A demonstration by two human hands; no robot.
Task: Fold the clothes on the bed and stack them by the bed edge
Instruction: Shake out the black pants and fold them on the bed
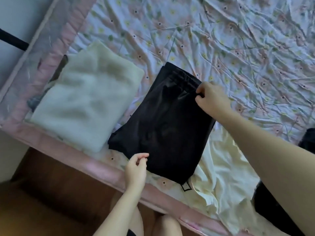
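A black garment (pixel 163 126) with an elastic waistband lies folded in a rectangle near the bed's edge. My right hand (pixel 211 99) pinches the waistband at its far right corner. My left hand (pixel 136 166) is at the garment's near left edge, fingers curled and pinching the fabric there. To the left, a folded white fluffy garment (pixel 85 99) lies by the bed edge. A cream garment (pixel 221 171) lies unfolded and crumpled, partly under the black one.
The bed has a wrinkled floral sheet (pixel 221 40) and a pink quilted border (pixel 68 150). A dark piece of clothing (pixel 306 140) shows at the right edge. A brown wooden floor (pixel 51 193) and my knees are below the bed edge.
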